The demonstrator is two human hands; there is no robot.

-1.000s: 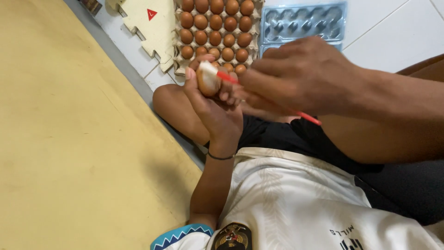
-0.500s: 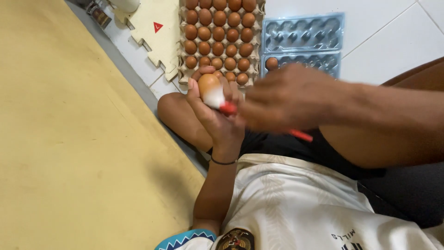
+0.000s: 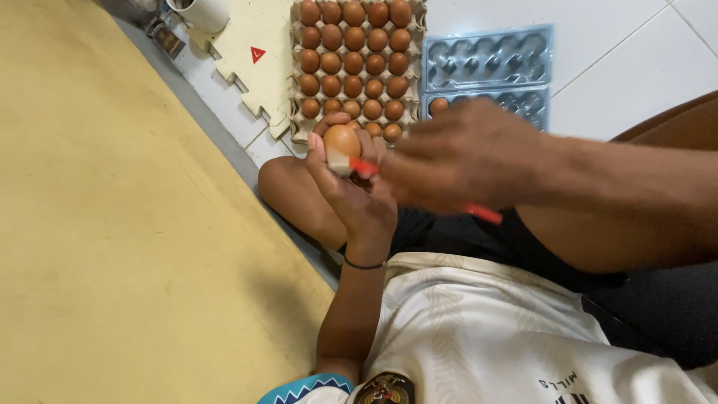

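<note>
My left hand holds a brown egg upright between fingers and thumb, with a pale patch on the egg's lower side. My right hand, blurred, grips a thin red tool whose tip touches the egg from the right. Just beyond the egg lies a cardboard egg tray filled with several brown eggs. To its right sits a clear blue plastic egg carton, with one egg in its near row.
A pale yellow foam puzzle mat with a small red triangle lies left of the tray on the white tiled floor. A white cup stands at the top. A large yellow surface fills the left. My knees flank the hands.
The view has shifted, so the trays sit lower in frame. My right hand has moved slightly along the egg with the red tool; my left hand keeps its hold on the egg.
</note>
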